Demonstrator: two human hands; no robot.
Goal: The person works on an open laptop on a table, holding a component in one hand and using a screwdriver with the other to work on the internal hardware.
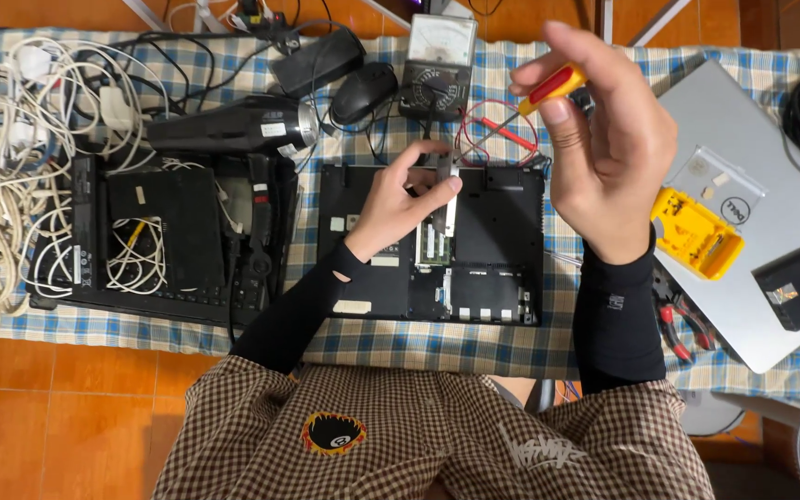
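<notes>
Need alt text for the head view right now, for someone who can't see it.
A person's left hand lifts a narrow metal cover off an opened black laptop base on a checked cloth, while the right hand holds a red-and-yellow screwdriver raised above it.

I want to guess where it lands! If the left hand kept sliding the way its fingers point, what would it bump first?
Probably the red probe wires coiled just beyond the open laptop base. The left hand points up and right, holding a small metal cover. Depth is unclear.
</notes>
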